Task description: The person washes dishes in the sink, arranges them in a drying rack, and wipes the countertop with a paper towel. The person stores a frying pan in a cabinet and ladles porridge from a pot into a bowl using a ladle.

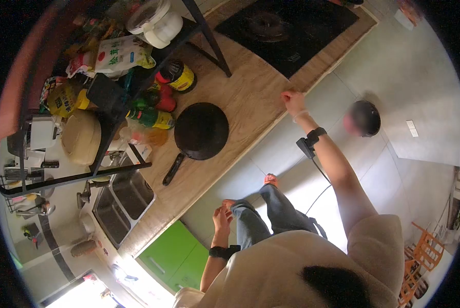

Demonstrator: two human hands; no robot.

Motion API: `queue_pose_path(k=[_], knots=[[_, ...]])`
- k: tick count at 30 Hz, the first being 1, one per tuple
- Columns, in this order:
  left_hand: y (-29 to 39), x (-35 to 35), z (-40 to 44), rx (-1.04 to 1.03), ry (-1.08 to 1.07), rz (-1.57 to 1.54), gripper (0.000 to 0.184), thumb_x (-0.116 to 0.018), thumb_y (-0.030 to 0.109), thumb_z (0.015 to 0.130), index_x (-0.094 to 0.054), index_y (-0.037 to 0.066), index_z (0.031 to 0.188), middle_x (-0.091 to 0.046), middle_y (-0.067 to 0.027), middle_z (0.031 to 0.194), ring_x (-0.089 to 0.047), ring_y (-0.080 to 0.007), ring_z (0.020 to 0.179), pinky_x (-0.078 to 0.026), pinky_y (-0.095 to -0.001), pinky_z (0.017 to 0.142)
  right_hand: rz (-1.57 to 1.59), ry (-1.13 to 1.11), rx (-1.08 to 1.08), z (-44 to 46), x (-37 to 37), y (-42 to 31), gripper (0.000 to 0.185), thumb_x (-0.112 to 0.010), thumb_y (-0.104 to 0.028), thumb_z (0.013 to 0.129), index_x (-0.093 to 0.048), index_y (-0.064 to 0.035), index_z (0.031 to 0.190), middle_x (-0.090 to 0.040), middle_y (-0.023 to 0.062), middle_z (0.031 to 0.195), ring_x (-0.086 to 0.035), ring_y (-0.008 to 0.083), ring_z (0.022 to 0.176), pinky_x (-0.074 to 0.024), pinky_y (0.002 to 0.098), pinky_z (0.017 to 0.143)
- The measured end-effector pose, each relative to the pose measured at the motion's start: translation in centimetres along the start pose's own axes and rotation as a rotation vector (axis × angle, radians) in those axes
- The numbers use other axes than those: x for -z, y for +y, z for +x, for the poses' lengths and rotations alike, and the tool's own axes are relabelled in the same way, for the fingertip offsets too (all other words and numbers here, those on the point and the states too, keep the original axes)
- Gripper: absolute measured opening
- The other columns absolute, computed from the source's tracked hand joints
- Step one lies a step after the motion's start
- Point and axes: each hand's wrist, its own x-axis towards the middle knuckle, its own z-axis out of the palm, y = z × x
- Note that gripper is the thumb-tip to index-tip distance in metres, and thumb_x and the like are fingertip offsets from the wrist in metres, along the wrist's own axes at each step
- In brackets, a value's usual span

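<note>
My right hand [293, 102] hovers at the front edge of the wooden countertop [255, 97], its fingers curled in, with nothing visible in them. A black strap with a small device and cable is around that wrist. My left hand [222, 217] hangs lower, in front of the green cabinet, fingers loosely bent and apart, holding nothing I can see; a black band circles its wrist. Between the hands and the shelf, a black frying pan [201, 131] rests on the countertop, its handle toward the sink. Neither hand touches the pan.
A black cooktop [286, 31] lies beyond my right hand. Sauce bottles [150, 117] and a dark-lidded jar [181, 77] stand behind the pan, beside a black metal shelf [209, 36]. Further along are a double sink [122, 205] and a green cabinet [171, 256]. A round dark object [363, 118] appears beyond the counter.
</note>
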Motion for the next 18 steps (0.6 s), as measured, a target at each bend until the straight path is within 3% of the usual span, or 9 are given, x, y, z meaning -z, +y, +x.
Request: queue_pose_path(k=[3,6,9,12,15,18], knots=[[0.1,0.4,0.0,-0.007,0.002,-0.020,0.024,-0.059,0.026,0.080,-0.052,0.009,0.094,-0.053,-0.0015,0.082,-0.054,-0.0127,0.071,-0.040,-0.0267,0.056,-0.026,-0.166,-0.039,0.0,0.4,-0.4,0.009,-0.053,-0.005,0.070,-0.061,-0.0094,0.070,-0.059,0.0133,0.069,-0.056,0.0312,0.062,-0.0433,0.0381,0.053],[0.2,0.7,-0.2,-0.006,0.005,-0.037,0.025,-0.061,0.028,0.079,-0.053,0.008,0.093,-0.053,-0.0007,0.081,-0.053,-0.0120,0.070,-0.040,-0.0267,0.056,0.000,-0.160,-0.244,0.4,0.2,0.6,0.011,-0.058,-0.007,0.071,-0.066,-0.0093,0.077,-0.063,0.0117,0.072,-0.060,0.0274,0.069,-0.0464,0.0352,0.061],[0.1,1.3,-0.3,-0.004,0.011,-0.041,0.027,-0.062,0.029,0.079,-0.053,0.008,0.094,-0.054,-0.0002,0.080,-0.053,-0.0116,0.070,-0.040,-0.0267,0.056,-0.073,-0.140,-0.002,0.1,0.0,0.6,0.014,-0.054,-0.003,0.068,-0.063,-0.0107,0.075,-0.059,0.0121,0.067,-0.056,0.0305,0.064,-0.0440,0.0390,0.056],[-0.2,1.3,0.0,0.002,0.011,-0.038,0.028,-0.062,0.029,0.079,-0.053,0.008,0.095,-0.054,0.0000,0.080,-0.053,-0.0117,0.070,-0.040,-0.0268,0.056,0.010,-0.255,-0.186,0.4,1.3,-0.4,0.015,-0.054,-0.004,0.072,-0.064,-0.0072,0.082,-0.063,0.0113,0.078,-0.059,0.0284,0.072,-0.0465,0.0375,0.064],[-0.1,1.2,0.0,0.010,0.018,-0.038,0.027,-0.060,0.026,0.079,-0.053,0.007,0.097,-0.053,-0.0024,0.083,-0.053,-0.0140,0.072,-0.040,-0.0282,0.057,-0.081,-0.102,0.005,0.3,1.3,0.3,0.028,-0.054,-0.001,0.069,-0.061,-0.0048,0.096,-0.061,0.0145,0.090,-0.057,0.0300,0.083,-0.0467,0.0377,0.068],[-0.4,1.7,0.6,0.015,0.004,-0.062,0.027,-0.057,0.021,0.079,-0.052,0.006,0.101,-0.051,-0.0068,0.088,-0.053,-0.0182,0.076,-0.041,-0.0308,0.059,-0.296,-0.088,0.174,-1.5,1.5,-0.7,0.036,-0.053,-0.001,0.071,-0.055,-0.0009,0.107,-0.054,0.0136,0.113,-0.049,0.0303,0.102,-0.0428,0.0352,0.085]])
